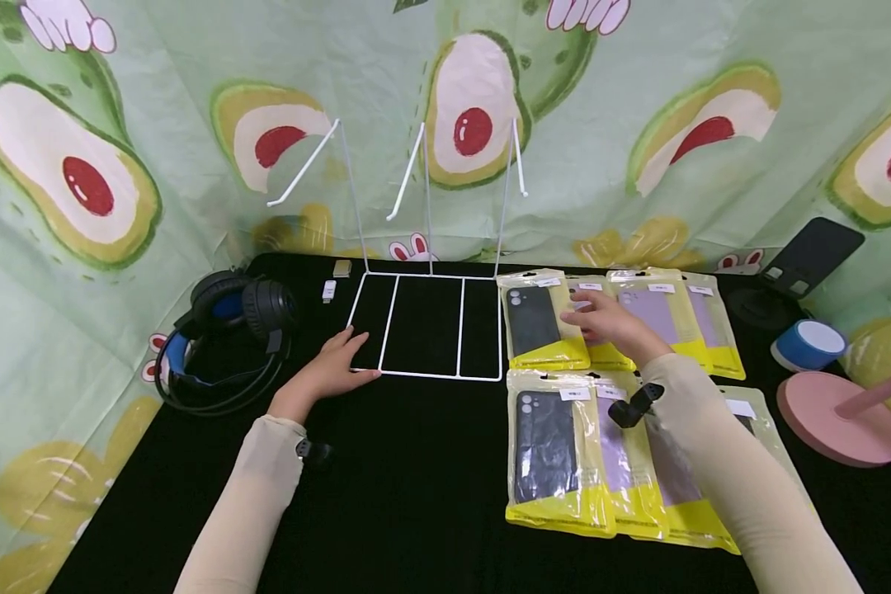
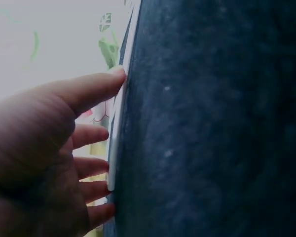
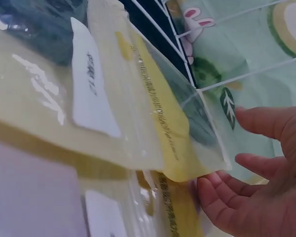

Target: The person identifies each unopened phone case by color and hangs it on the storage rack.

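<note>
A white wire rack (image 1: 416, 374) with three upright hooked prongs stands on the black cloth. My left hand (image 1: 330, 367) rests at its front left corner, fingers spread; the left wrist view shows the thumb touching the white wire. To the right lie two rows of clear-and-yellow bags holding phone cases. My right hand (image 1: 612, 322) is over the back row, beside a bag with a dark phone case (image 1: 532, 320). In the right wrist view its fingers are loosely bent at the yellow end of a bag (image 3: 160, 113); whether they grip it, I cannot tell.
Black headphones (image 1: 267, 309) lie left of the rack, with a small white USB stick (image 1: 329, 290) between. At the right are a black phone stand (image 1: 813, 257), a blue-and-white round device (image 1: 809, 345) and a pink base (image 1: 839, 417). An avocado-print curtain (image 1: 564, 223) hangs behind.
</note>
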The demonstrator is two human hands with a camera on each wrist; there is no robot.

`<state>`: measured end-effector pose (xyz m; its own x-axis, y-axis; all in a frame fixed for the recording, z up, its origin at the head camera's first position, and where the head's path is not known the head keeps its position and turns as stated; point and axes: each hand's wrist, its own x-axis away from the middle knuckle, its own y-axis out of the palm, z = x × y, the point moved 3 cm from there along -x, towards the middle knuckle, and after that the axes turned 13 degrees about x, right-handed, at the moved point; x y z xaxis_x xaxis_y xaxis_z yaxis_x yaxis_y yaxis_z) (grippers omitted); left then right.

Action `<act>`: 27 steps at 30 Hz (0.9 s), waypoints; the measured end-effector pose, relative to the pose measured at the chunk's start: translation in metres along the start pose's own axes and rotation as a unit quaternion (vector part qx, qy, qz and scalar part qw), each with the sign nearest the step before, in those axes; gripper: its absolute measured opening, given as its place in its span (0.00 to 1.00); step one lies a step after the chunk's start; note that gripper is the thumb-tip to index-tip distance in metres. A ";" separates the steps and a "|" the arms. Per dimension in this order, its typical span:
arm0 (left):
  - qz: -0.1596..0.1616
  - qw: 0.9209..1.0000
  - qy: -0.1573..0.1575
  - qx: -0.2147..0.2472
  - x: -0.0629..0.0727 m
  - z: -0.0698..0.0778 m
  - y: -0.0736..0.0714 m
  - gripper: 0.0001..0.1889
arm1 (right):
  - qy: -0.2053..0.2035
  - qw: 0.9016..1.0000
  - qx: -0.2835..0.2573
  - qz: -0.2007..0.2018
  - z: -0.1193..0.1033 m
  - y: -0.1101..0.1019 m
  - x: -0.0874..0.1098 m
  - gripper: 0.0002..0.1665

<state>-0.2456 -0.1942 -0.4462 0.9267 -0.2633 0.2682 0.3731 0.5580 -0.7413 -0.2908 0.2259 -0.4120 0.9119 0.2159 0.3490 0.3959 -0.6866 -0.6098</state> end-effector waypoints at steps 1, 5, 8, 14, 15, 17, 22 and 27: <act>0.001 1.000 0.001 0.000 0.000 -0.001 0.001 0.40 | 0.004 1.000 0.005 0.002 0.000 0.001 -0.001 0.39; 0.008 1.000 -0.011 0.012 -0.001 -0.003 0.003 0.40 | 0.019 0.999 0.028 0.016 0.001 0.005 -0.006 0.33; 0.016 0.999 -0.020 0.024 -0.001 -0.004 0.003 0.41 | 0.023 0.999 0.028 0.024 0.003 0.007 -0.010 0.28; 0.020 0.999 -0.028 0.042 -0.001 -0.007 0.002 0.45 | 0.021 0.999 0.006 0.045 0.006 0.007 -0.012 0.23; 0.019 0.998 -0.029 0.046 -0.001 -0.008 0.002 0.45 | 0.021 0.999 0.004 0.049 0.007 0.007 -0.011 0.23; 0.022 0.998 -0.027 0.055 -0.001 -0.009 0.002 0.45 | 0.021 0.998 0.003 0.055 0.009 0.005 -0.010 0.22; 0.032 0.997 -0.012 0.068 0.000 -0.014 0.001 0.46 | 0.007 0.997 0.004 0.080 0.010 0.004 -0.008 0.21; 0.039 0.996 0.001 0.080 -0.001 -0.020 0.004 0.47 | -0.010 0.994 -0.009 0.110 0.012 0.003 -0.002 0.20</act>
<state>-0.2457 -0.2073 -0.4615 0.9533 -0.2151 0.2119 0.3019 0.6952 -0.6524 -0.2906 0.2316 -0.4225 0.9782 0.0738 0.1939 0.1853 -0.7308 -0.6570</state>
